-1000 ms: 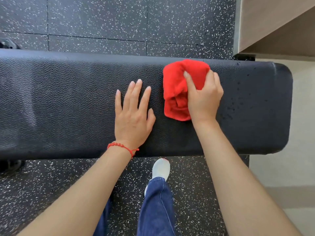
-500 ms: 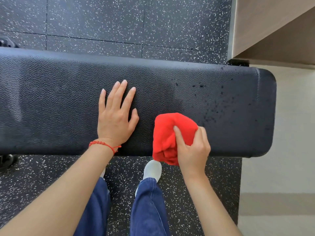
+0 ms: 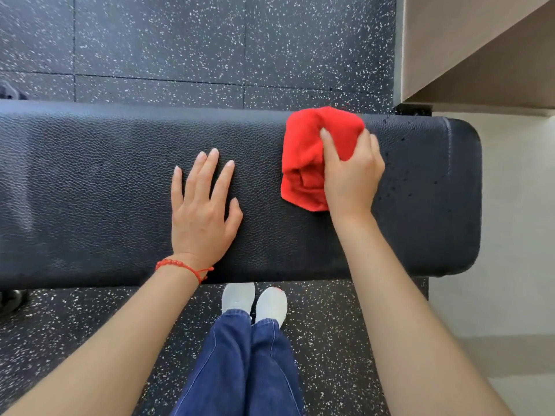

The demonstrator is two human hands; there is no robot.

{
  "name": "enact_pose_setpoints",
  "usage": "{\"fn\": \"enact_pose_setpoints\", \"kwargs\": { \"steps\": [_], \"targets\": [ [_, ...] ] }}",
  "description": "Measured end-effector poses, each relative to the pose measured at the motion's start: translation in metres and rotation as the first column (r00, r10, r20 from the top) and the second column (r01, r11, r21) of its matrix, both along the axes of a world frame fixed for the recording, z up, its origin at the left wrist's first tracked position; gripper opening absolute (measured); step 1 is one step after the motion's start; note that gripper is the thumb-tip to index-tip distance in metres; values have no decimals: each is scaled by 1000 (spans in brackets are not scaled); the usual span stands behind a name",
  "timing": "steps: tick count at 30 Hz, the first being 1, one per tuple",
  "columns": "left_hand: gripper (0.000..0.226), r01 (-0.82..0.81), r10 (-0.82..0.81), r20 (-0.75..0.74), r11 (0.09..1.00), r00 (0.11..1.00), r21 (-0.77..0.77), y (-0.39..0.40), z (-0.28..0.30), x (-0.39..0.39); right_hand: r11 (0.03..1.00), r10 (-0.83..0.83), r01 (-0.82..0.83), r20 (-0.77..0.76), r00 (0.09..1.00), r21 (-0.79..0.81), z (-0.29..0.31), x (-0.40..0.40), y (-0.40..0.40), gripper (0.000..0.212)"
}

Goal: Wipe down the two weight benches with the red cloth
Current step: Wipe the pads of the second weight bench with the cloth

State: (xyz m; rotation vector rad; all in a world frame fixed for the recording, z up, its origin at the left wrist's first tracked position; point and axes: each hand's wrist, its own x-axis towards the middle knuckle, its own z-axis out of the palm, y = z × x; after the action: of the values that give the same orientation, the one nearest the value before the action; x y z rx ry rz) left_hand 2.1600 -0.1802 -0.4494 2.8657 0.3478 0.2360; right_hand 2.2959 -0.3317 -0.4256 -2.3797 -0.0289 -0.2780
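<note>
Right hand [image 3: 351,175] grips bunched red cloth [image 3: 309,157] on weight bench [image 3: 90,175] — left hand [image 3: 201,214] flat, fingers spread

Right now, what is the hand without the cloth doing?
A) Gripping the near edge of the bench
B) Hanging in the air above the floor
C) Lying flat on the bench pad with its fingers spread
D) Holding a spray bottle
C: the left hand lies palm down with straight, spread fingers on the black bench pad, while the right hand grips the red cloth.
</note>
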Motion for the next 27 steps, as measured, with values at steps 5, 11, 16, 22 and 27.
{"fn": "enact_pose_setpoints", "kwargs": {
  "steps": [5,11,16,22,27],
  "targets": [
    [44,-54,55,21,997,998,-47,-4,3,4,1000,-14,14,-46,999,2,2,-46,-29,39],
    [43,-37,43,48,991,998,-130,-54,18,15,1000,-1,0,-111,994,-7,10,-93,-66,36],
    [48,41,-42,1,983,999,-181,-87,13,19,1000,-5,7,-85,996,22,7,-59,-59,38],
    [50,45,-49,-58,997,997,-68,-90,3,17,999,53,-53,-10,999,-2,0,9,-52,41],
    [50,45,-47,-60,998,997,-40,-90,2,16,997,77,-77,-28,997,11,-1,-15,-73,40]
  ]
}}
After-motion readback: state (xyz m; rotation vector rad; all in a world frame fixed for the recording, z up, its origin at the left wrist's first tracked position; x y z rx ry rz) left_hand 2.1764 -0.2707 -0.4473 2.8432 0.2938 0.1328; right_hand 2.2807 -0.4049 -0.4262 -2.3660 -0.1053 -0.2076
